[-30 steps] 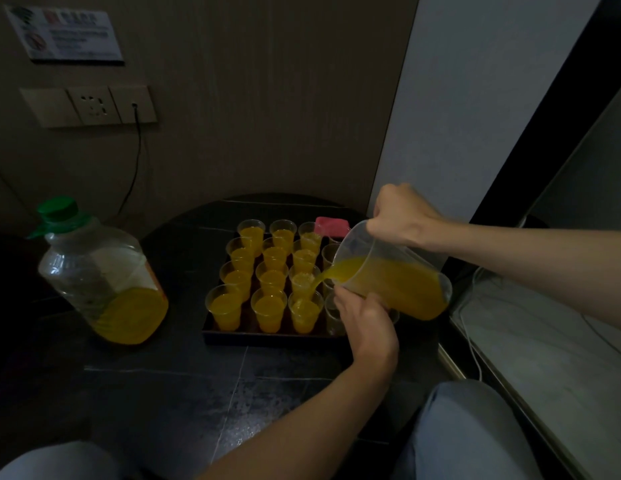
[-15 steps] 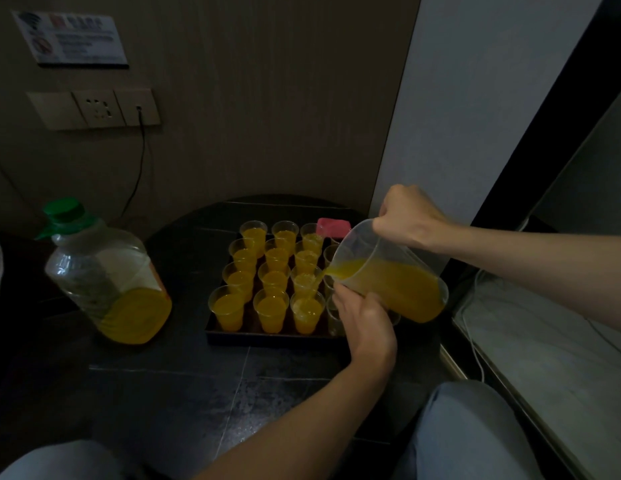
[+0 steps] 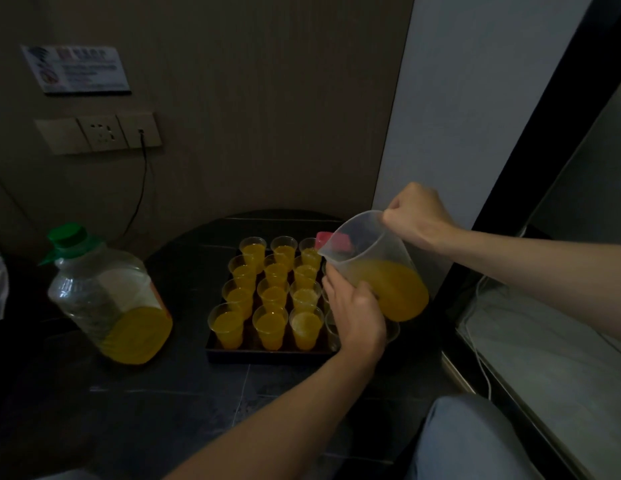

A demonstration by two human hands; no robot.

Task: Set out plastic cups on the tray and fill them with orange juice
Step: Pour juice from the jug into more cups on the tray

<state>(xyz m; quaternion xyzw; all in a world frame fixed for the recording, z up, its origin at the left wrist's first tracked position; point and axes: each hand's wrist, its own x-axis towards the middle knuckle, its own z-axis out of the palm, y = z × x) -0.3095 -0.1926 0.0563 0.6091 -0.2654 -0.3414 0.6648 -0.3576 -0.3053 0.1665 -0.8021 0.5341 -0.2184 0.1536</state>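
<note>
A dark tray (image 3: 267, 356) on the black table holds several small plastic cups of orange juice (image 3: 271, 327) in rows. The right column has clear cups (image 3: 331, 329), mostly hidden by my left hand. My right hand (image 3: 416, 216) grips the handle of a clear pitcher (image 3: 388, 289) about a third full of juice, held tilted over that column with its spout to the left. My left hand (image 3: 357, 313) sits under the pitcher, thumb and fingers curled round one clear cup.
A large juice bottle (image 3: 108, 299) with a green cap stands left of the tray, juice low in it. A red object (image 3: 337, 242) lies behind the tray. A pale ledge with a white cable (image 3: 482, 362) runs along the right. My knee (image 3: 468, 441) is at bottom right.
The pitcher has tipped back and risen a little; juice that reached the spout a second ago now sits lower in it. My left hand has stayed in place.
</note>
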